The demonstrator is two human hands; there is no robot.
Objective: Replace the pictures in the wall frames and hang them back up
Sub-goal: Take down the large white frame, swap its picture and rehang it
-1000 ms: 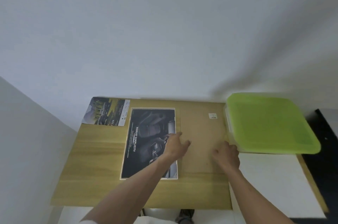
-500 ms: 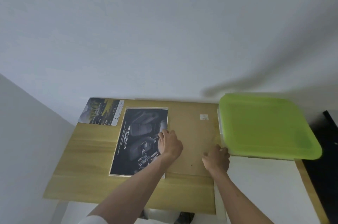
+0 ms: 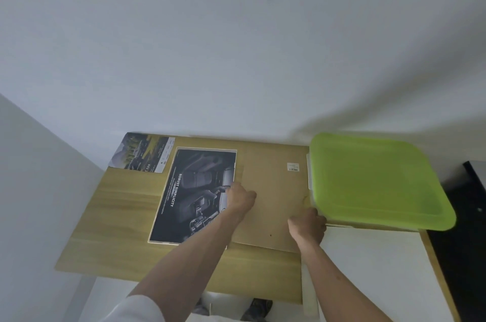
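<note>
A brown backing board (image 3: 271, 190) lies flat on the wooden table (image 3: 115, 216). My left hand (image 3: 240, 198) has its fingers curled at the board's left edge, where it meets a dark picture (image 3: 192, 195) printed "ROBUST SIMPLICITY". My right hand (image 3: 307, 225) is closed on the board's right edge, close to the green lid. A second picture (image 3: 142, 153), a landscape with cars, lies at the table's back left corner. A small white label (image 3: 292, 167) sits near the board's far right corner.
A box with a lime-green lid (image 3: 373, 179) stands at the right, overlapping the table's edge. A white surface (image 3: 373, 274) lies in front of it. A plain white wall (image 3: 236, 45) rises behind the table, and dark furniture (image 3: 468, 216) is at the far right.
My left hand's fingers went from spread on the dark picture to curled at the board's edge. My right hand closed at the board's right edge beside the green lid.
</note>
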